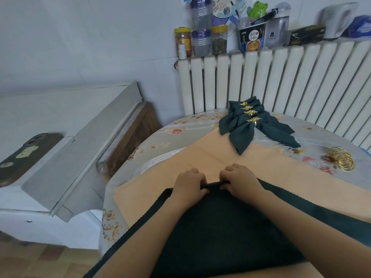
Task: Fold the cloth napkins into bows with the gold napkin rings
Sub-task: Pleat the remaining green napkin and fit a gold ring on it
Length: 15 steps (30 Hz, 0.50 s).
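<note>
Dark green cloth, a napkin, lies spread on the near part of the worktop, over an orange mat. Its far edge is rolled into a thin fold, and both hands hold that fold side by side. The left hand has its fingers curled over the rolled edge, thumb tucked under, so its grip is closed on the napkin. The right hand pinches the same edge just beside it, fingers bent down on the cloth. Farther back, near the radiator, four finished bows of the same green cloth lie in an overlapping row, each cinched by a gold leaf ring; the nearest bow hangs partly onto the mat. To the right, on the flowered tablecloth, a cluster of spare gold rings sits well apart from the hands. Jars and a noodle cup stand on top of the radiator.
</note>
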{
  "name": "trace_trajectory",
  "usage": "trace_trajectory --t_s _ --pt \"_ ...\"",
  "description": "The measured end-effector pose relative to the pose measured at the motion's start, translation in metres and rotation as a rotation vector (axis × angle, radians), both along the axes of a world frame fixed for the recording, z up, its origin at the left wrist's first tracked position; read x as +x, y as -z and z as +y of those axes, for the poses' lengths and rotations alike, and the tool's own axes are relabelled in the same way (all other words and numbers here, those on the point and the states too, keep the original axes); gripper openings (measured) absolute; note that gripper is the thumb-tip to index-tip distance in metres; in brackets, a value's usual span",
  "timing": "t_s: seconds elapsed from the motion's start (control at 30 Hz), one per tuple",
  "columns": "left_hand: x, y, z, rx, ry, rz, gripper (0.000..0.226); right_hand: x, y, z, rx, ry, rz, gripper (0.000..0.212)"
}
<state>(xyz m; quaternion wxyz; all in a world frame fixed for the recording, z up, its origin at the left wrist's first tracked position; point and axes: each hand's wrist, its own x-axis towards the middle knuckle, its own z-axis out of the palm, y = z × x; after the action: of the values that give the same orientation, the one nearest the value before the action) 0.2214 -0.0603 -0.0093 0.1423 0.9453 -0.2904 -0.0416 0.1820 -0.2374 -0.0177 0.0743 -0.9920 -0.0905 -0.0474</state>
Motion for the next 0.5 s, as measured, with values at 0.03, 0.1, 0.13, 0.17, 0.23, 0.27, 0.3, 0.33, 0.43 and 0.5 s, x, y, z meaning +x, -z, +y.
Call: trace_trajectory --t_s 0.03,0.1,0.13,0.17,0.23,0.27,0.3,0.33,0.43,0.5 --pt "-0.005 0.002 0.002 -0.037 0.015 -0.04 0.016 -0.005 0.001 -0.002 -0.007 -0.02 -0.038 0.017" --pt "-0.016 0.005 0.005 -0.074 0.054 -0.102 0.012 -0.016 0.001 -0.005 0.007 -0.048 -0.08 0.015" --pt "-0.02 0.006 0.006 -0.081 0.069 -0.113 0.012 -0.021 0.001 -0.006 0.021 -0.065 -0.085 0.015" --pt "-0.023 0.006 0.009 -0.081 0.083 -0.113 0.013 -0.025 0.001 -0.007 0.03 -0.084 -0.075 0.015" --pt "-0.027 0.007 0.014 -0.059 0.117 -0.088 0.015 -0.035 0.0 -0.01 0.038 -0.118 -0.022 0.016" --pt "-0.027 0.007 0.018 -0.042 0.13 -0.069 0.016 -0.037 0.0 -0.011 0.04 -0.133 0.008 0.016" --pt "-0.03 0.008 0.02 -0.028 0.143 -0.036 0.017 -0.041 0.002 -0.012 0.047 -0.138 0.037 0.017" --pt "-0.032 0.008 0.023 -0.023 0.146 0.009 0.018 -0.044 0.003 -0.013 0.065 -0.134 0.06 0.017" --pt "-0.035 0.006 0.027 -0.062 0.13 0.151 0.019 -0.05 0.006 -0.017 0.186 -0.079 0.124 0.02" --pt "-0.035 0.003 0.027 -0.111 0.087 0.218 0.018 -0.05 0.004 -0.016 0.298 -0.028 0.17 0.026"
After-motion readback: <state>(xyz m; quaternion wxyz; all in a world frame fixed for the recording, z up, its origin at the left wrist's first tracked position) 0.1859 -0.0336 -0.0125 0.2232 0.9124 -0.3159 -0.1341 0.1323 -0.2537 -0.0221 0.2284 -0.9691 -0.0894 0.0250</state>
